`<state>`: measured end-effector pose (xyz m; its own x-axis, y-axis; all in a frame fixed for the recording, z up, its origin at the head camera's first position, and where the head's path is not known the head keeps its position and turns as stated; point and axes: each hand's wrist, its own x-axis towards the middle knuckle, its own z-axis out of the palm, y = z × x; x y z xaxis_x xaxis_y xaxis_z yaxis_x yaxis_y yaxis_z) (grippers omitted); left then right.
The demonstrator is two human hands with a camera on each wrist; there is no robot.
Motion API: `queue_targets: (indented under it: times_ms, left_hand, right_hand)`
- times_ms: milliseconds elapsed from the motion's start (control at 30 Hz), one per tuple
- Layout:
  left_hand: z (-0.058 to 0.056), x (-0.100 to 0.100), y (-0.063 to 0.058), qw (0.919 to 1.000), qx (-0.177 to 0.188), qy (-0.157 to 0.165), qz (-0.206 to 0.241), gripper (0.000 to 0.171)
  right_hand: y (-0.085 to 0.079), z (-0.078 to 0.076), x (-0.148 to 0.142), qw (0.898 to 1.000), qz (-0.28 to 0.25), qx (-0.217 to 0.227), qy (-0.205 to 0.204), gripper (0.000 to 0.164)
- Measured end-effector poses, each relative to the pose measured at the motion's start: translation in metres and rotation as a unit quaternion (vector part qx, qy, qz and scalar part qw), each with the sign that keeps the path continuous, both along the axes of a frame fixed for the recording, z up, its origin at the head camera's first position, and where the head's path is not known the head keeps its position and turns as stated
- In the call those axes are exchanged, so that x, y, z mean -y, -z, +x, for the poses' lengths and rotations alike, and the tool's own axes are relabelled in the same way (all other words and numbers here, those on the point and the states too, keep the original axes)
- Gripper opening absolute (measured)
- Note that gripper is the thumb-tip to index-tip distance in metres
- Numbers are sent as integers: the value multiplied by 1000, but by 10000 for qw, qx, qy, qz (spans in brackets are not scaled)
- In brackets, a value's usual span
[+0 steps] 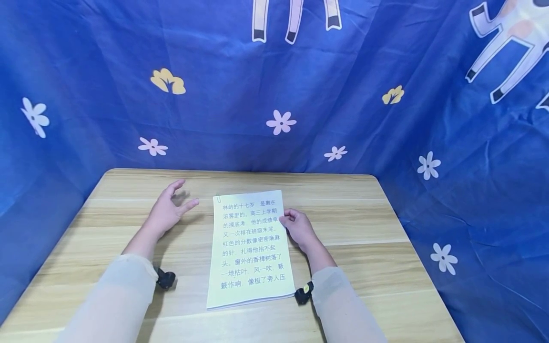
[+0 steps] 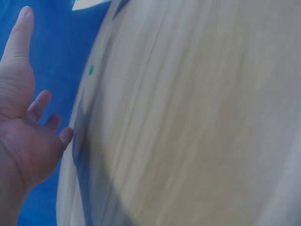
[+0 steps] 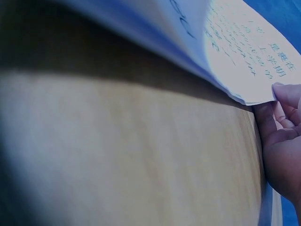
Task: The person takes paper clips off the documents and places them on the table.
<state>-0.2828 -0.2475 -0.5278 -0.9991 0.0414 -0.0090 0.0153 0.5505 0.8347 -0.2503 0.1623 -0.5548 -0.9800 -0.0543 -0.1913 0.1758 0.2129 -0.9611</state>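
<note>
A stack of printed paper sheets [image 1: 249, 247] with Chinese text lies on the wooden table, slightly tilted. A paper clip [image 1: 218, 198] sits at its top left corner. My right hand [image 1: 300, 229] pinches the right edge of the stack between thumb and fingers; in the right wrist view the thumb [image 3: 288, 94] lies on the top sheet and the fingers are under the edge. To the left of the stack, my left hand [image 1: 168, 209] is held apart from it, thumb and fingers spread, with nothing in it.
The wooden table [image 1: 364, 228] has rounded far corners. A blue cloth [image 1: 214, 119] printed with flowers and animal legs hangs behind it and along both sides. Each wrist carries a small black camera [image 1: 165, 278] on a strap.
</note>
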Motion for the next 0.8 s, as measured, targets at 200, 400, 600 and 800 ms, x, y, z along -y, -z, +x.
queue_targets:
  times_ms: [200, 400, 600, 800]
  left_hand:
    - [12, -23, 0, 9985, -169, -103, 507, 94]
    - [18, -52, -7, 9951, -236, -101, 952, 73]
    - [14, -75, -8, 9931, -49, 77, 1171, 68]
    - [12, -85, -4, 9950, 48, -26, 993, 64]
  right_hand:
    - [1, -1, -1, 10000, -27, 36, 7, 17]
    - [2, 0, 0, 10000, -80, 41, -14, 18]
    - [3, -1, -2, 10000, -62, 45, 10, 18]
    - [3, -1, -1, 10000, -85, 25, 25, 18]
